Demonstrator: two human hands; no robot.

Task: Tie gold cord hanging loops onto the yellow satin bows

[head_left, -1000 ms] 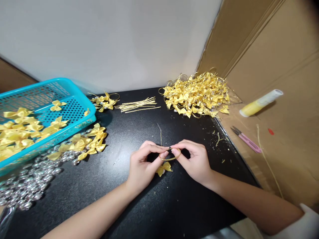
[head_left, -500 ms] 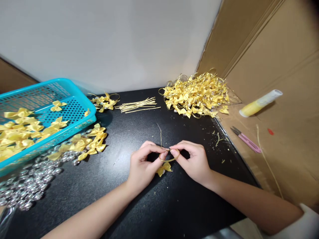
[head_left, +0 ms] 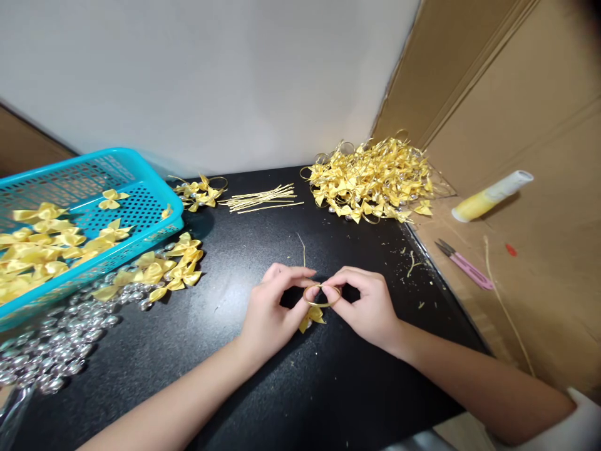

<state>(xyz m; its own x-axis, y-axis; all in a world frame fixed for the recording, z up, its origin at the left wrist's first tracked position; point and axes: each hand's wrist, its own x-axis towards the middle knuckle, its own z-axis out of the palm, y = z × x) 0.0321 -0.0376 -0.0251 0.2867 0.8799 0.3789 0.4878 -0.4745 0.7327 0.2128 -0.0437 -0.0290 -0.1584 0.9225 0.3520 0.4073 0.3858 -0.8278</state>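
While both pinch it at centre frame, left hand [head_left: 275, 307] and right hand [head_left: 364, 304] hold a gold wire loop [head_left: 321, 295] just above the black worktop [head_left: 244, 351], long axis left-right; yellow bow [head_left: 310, 317] hangs below, wire tail [head_left: 303, 249] points up-frame.

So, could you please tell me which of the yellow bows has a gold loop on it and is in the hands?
The single bow between the left hand and right hand; both pinch its gold loop.
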